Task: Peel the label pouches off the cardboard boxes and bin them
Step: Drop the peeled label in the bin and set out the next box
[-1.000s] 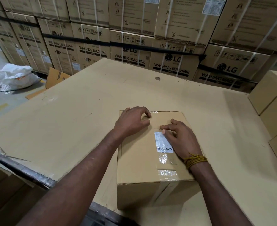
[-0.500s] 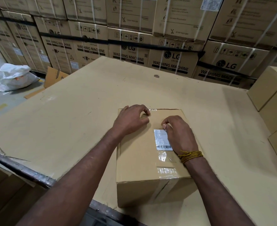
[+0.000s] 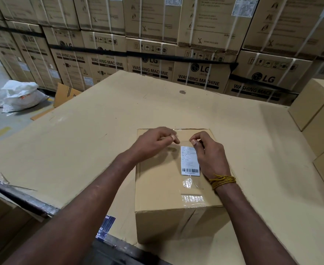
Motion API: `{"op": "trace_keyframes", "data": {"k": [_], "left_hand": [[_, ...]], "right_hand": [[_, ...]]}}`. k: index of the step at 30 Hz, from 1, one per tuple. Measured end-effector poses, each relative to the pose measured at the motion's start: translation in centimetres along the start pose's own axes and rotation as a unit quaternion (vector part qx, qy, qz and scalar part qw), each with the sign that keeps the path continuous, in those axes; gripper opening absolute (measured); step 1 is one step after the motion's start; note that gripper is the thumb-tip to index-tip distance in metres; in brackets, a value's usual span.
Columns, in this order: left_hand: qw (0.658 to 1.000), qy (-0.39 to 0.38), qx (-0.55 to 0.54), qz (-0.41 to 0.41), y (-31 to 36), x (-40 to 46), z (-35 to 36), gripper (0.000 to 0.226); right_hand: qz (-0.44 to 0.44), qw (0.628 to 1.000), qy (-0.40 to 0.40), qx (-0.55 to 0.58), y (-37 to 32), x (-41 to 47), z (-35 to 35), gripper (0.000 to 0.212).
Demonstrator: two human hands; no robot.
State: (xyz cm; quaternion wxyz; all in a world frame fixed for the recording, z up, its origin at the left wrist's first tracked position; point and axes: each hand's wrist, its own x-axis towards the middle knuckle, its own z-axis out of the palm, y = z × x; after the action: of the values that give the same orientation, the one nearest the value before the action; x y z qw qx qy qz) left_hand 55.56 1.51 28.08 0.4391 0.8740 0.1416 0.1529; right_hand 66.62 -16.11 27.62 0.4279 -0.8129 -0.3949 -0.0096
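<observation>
A plain cardboard box (image 3: 157, 188) sits in front of me on a big cardboard-covered table (image 3: 81, 150). On its top lies a clear label pouch (image 3: 190, 161) holding a white slip with a barcode. My right hand (image 3: 208, 155) is at the pouch's far right corner, thumb and fingertips pinching the clear edge. My left hand (image 3: 155, 142) hovers at the far end of the box top, its fingers curled toward the pouch's far left corner; whether it grips the film I cannot tell. A yellow thread band circles my right wrist.
Stacked washing-machine cartons (image 3: 195, 73) wall off the far side. Plain boxes (image 3: 317, 119) stand at the table's right edge. White sacks (image 3: 21, 96) lie on the floor at the left. The table's near-left edge (image 3: 23, 199) is a dark metal rim.
Both hands have lifted off the box top and drawn together at the pouch's far edge. The right hand's fingers have curled from flat into a pinch.
</observation>
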Motion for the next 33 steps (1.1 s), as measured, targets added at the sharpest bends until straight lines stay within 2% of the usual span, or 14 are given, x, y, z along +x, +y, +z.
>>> {"op": "trace_keyframes", "data": {"k": [5, 8, 16, 19, 22, 25, 27, 29, 31, 33], "left_hand": [[0.996, -0.076, -0.052, 0.008, 1.1, -1.4, 0.7, 0.015], [0.992, -0.101, -0.071, 0.024, 1.7, -2.1, 1.3, 0.021], [0.991, -0.049, -0.123, -0.028, 2.5, -2.6, 2.7, 0.023], [0.988, -0.015, -0.145, -0.040, 2.6, -2.5, 2.9, 0.026], [0.987, 0.027, -0.147, -0.050, 2.6, -2.4, 2.9, 0.023], [0.979, 0.080, -0.174, -0.066, 2.3, -2.0, 2.2, 0.019], [0.967, 0.117, -0.213, -0.081, 2.2, -1.4, 1.5, 0.016], [0.955, 0.154, -0.235, -0.093, 1.9, -0.5, 0.6, 0.016], [0.947, 0.175, -0.246, -0.107, 1.6, 0.5, -0.1, 0.016], [0.940, 0.176, -0.266, -0.119, 1.3, 1.3, -0.3, 0.012]], "right_hand": [[-0.025, 0.999, 0.021, 0.015, 0.0, -0.1, -0.1, 0.007], [-0.049, 0.998, 0.042, 0.021, -0.1, -0.3, -0.2, 0.008], [-0.063, 0.994, 0.089, 0.032, -0.3, -0.4, -0.4, 0.007], [-0.035, 0.994, 0.088, 0.057, -0.3, -0.4, -0.6, 0.018], [0.019, 0.995, 0.060, 0.078, -0.2, -0.3, -0.7, 0.035], [0.050, 0.994, 0.034, 0.087, 0.5, -0.1, -0.7, 0.036], [0.030, 0.999, -0.021, 0.021, 0.6, -0.4, -0.9, 0.033], [-0.026, 0.992, -0.106, -0.070, 0.2, -0.9, -0.8, 0.035], [-0.061, 0.964, -0.200, -0.163, -0.3, -1.5, -0.6, 0.047], [-0.046, 0.941, -0.259, -0.210, -0.9, -2.3, -0.7, 0.058]]}}
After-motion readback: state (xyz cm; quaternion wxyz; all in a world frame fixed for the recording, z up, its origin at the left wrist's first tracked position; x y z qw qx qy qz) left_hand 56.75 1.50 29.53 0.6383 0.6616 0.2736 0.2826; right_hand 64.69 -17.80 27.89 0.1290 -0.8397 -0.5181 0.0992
